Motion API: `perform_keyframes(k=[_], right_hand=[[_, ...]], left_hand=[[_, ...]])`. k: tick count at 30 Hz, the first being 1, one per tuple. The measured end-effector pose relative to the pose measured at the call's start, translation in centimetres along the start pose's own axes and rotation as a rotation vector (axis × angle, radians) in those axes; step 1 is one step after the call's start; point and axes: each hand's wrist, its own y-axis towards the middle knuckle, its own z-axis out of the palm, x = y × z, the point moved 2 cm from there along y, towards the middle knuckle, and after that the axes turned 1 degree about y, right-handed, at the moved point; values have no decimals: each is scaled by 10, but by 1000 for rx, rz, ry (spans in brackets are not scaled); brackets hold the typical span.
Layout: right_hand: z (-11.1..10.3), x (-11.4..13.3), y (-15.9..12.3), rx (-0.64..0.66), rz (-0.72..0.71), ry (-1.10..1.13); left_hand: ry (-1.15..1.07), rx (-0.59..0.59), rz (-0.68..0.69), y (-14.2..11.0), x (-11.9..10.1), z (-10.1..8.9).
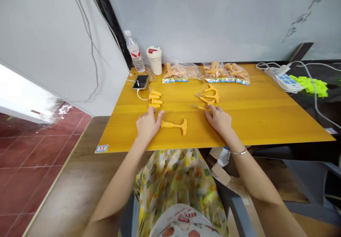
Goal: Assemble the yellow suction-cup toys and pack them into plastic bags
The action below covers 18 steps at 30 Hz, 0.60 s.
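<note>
My left hand lies over the table's left half, thumb and index finger apart. Its index fingertip is at the nearest of several yellow plastic sleeves, which lie in a column. Just right of that hand is a yellow T-handled corkscrew with its sleeve on, its left end close to the thumb. My right hand has its thumb and fingers around the handle of a bare corkscrew, whose metal spiral points left. Beyond it lie more bare corkscrews, spirals also leftward.
Along the back stand a water bottle, a lidded cup and clear bags of yellow corkscrews. A phone with a white cable lies at left. At right are a power strip and bright green pieces.
</note>
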Motion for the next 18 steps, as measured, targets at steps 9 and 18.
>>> perform_keyframes(k=[9, 18], right_hand=[[-3, 49, 37, -105, -181, 168], [11, 75, 82, -176, -224, 327]], left_hand=[[-129, 10, 222, 38, 45, 28], [-468, -214, 359, 88, 4, 29]])
